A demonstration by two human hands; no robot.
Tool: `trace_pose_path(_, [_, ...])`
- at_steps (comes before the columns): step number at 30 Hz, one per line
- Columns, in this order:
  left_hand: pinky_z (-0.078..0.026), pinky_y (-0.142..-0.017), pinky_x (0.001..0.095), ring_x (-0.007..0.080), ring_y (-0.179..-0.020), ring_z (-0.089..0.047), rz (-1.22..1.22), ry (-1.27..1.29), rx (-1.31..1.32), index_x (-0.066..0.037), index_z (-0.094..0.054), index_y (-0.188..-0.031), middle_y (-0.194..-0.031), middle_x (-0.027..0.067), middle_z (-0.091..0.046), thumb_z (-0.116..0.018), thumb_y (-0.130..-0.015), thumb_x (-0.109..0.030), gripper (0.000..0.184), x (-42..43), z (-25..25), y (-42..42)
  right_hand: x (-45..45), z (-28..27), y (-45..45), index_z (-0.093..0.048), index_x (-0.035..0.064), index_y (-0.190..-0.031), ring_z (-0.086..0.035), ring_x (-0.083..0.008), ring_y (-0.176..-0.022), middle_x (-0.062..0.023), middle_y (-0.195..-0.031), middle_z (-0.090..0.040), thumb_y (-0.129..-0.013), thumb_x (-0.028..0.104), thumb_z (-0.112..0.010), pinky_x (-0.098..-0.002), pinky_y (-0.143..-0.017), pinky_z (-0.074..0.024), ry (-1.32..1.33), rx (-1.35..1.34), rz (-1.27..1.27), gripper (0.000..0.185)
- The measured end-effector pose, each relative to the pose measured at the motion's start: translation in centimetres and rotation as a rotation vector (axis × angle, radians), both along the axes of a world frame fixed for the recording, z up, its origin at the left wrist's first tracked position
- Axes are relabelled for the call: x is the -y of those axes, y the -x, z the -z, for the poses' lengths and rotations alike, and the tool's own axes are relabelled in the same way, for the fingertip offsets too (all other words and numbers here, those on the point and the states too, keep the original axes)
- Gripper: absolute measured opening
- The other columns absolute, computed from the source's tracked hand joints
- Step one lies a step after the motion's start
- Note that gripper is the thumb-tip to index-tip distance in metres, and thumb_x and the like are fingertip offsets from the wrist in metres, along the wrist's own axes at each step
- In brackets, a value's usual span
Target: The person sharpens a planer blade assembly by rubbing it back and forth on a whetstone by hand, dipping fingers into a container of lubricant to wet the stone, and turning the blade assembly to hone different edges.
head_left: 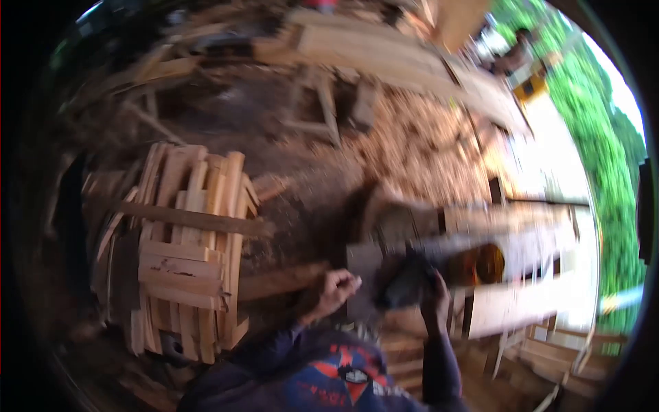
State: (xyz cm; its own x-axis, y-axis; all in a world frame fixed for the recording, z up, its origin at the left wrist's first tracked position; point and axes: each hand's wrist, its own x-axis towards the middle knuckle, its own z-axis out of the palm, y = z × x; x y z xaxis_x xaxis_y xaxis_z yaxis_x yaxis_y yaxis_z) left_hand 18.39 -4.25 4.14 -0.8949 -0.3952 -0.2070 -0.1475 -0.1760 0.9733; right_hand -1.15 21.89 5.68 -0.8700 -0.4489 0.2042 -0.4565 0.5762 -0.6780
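Observation:
Near the bottom centre my left hand (336,292) is raised with its fingers drawn together, and something small and pale shows at the fingertips, too blurred to name. To its right, my right hand (436,299) holds the side of a dark object (403,283), smeared by motion, over the end of a wooden workbench (364,264). An amber, rounded item (489,263) sits on the bench just right of the dark object.
A stack of cut wooden pieces (199,275) stands at the left, with a loose slat (185,218) across it. Wood shavings (425,151) cover the ground behind the bench. Long planks (384,51) lie farther back. Another person (515,55) is at the upper right.

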Motion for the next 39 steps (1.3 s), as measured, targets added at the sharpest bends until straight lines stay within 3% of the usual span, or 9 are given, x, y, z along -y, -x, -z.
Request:
trace_pose_path(2, [-0.049, -0.066, 0.029, 0.0064, -0.074, -0.06, 0.05, 0.046, 0.058, 0.0, -0.073, -0.095, -0.075, 0.0028, -0.068, -0.068, -0.103, -0.036, 0.037, -0.3, -0.9, -0.3, 1.3, -0.1, -1.1, -0.068, 0.0059, -0.131, -0.066, -0.0357, -0.117, -0.0133, -0.134, -0.07, -0.086, 0.004, -0.067, -0.0466, -0.104, -0.0484, -0.22, -0.231, -0.194, 0.045])
trace_pose_path(8, [-0.053, -0.071, 0.0297, 0.0117, -0.076, -0.068, 0.211, 0.242, 0.177, 0.003, -0.073, -0.096, -0.082, 0.0085, -0.073, -0.07, -0.101, -0.024, 0.028, -0.9, -1.3, 1.7, 0.2, 6.0, -5.1, -0.069, 0.0044, -0.125, -0.067, -0.0301, -0.116, -0.0146, -0.126, -0.073, -0.082, 0.003, -0.07, -0.046, -0.099, -0.0479, -0.235, -0.444, -0.063, 0.043])
trace_pose_path(10, [-0.055, -0.075, 0.0343, 0.0217, -0.082, -0.071, 0.222, 0.53, -0.076, 0.002, -0.073, -0.101, -0.091, 0.0126, -0.073, -0.071, -0.099, -0.019, 0.022, -2.0, -0.5, 3.5, 0.0, 7.0, -6.2, -0.069, 0.0043, -0.126, -0.067, -0.0304, -0.117, -0.0136, -0.128, -0.073, -0.082, 0.005, -0.072, -0.046, -0.1, -0.0474, -0.264, -0.494, 0.0, 0.044])
trace_pose_path(12, [-0.053, -0.094, 0.0434, 0.0347, -0.105, -0.067, 0.307, 0.697, -0.192, -0.001, -0.071, -0.115, -0.112, 0.015, -0.071, -0.073, -0.093, -0.013, 0.025, -3.1, 0.8, 5.6, -0.3, 7.5, -6.9, -0.068, 0.0045, -0.127, -0.067, -0.0313, -0.118, -0.0134, -0.129, -0.073, -0.083, 0.006, -0.072, -0.0467, -0.101, -0.0472, -0.259, -0.462, 0.036, 0.044])
trace_pose_path(17, [-0.046, -0.108, 0.0451, 0.0361, -0.126, -0.053, 0.435, 0.85, -0.366, -0.003, -0.068, -0.126, -0.133, 0.0134, -0.061, -0.076, -0.088, -0.014, 0.04, -6.5, 3.2, 10.6, -0.5, 7.9, -7.7, -0.065, 0.005, -0.131, -0.063, -0.0329, -0.126, -0.0147, -0.136, -0.069, -0.091, 0.012, -0.07, -0.0485, -0.104, -0.0459, -0.224, -0.287, 0.083, 0.04])
trace_pose_path(22, [-0.044, -0.109, 0.0456, 0.0371, -0.123, -0.053, 0.694, 0.997, -0.385, -0.005, -0.07, -0.12, -0.129, 0.0137, -0.063, -0.073, -0.086, -0.019, 0.036, -6.0, 4.8, 13.9, 1.0, 7.9, -7.4, -0.07, 0.0068, -0.122, -0.065, -0.0288, -0.122, -0.0125, -0.129, -0.073, -0.093, 0.02, -0.072, -0.0447, -0.102, -0.0443, -0.145, -0.217, 0.174, 0.032])
trace_pose_path(26, [-0.045, -0.105, 0.0463, 0.0343, -0.122, -0.053, 0.85, 1.124, -0.379, -0.009, -0.071, -0.122, -0.129, 0.0062, -0.065, -0.071, -0.088, -0.024, 0.037, -5.4, 5.4, 15.1, 1.3, 7.3, -7.6, -0.07, 0.007, -0.123, -0.064, -0.0278, -0.123, -0.0112, -0.128, -0.073, -0.097, 0.021, -0.069, -0.0448, -0.103, -0.0431, -0.179, -0.181, 0.182, 0.029])
trace_pose_path(31, [-0.042, -0.105, 0.0481, 0.0314, -0.123, -0.053, 0.833, 1.098, -0.419, -0.012, -0.073, -0.121, -0.132, 0.0026, -0.066, -0.071, -0.089, -0.021, 0.034, -5.3, 6.9, 16.4, 2.0, 5.5, -6.7, -0.064, 0.0073, -0.12, -0.064, -0.032, -0.113, -0.0122, -0.116, -0.074, -0.1, 0.017, -0.064, -0.0489, -0.094, -0.0444, -0.267, -0.065, 0.112, 0.023])
trace_pose_path(39, [-0.043, -0.099, 0.0478, 0.0306, -0.114, -0.057, 0.781, 1.048, -0.392, -0.012, -0.076, -0.104, -0.114, 0.0023, -0.071, -0.069, -0.084, -0.015, 0.022, -4.7, 6.0, 21.6, 3.5, 6.3, -2.4, -0.062, 0.0057, -0.121, -0.063, -0.0374, -0.101, -0.0164, -0.101, -0.072, -0.101, 0.014, -0.061, -0.0496, -0.089, -0.0461, -0.225, -0.093, 0.141, 0.022])
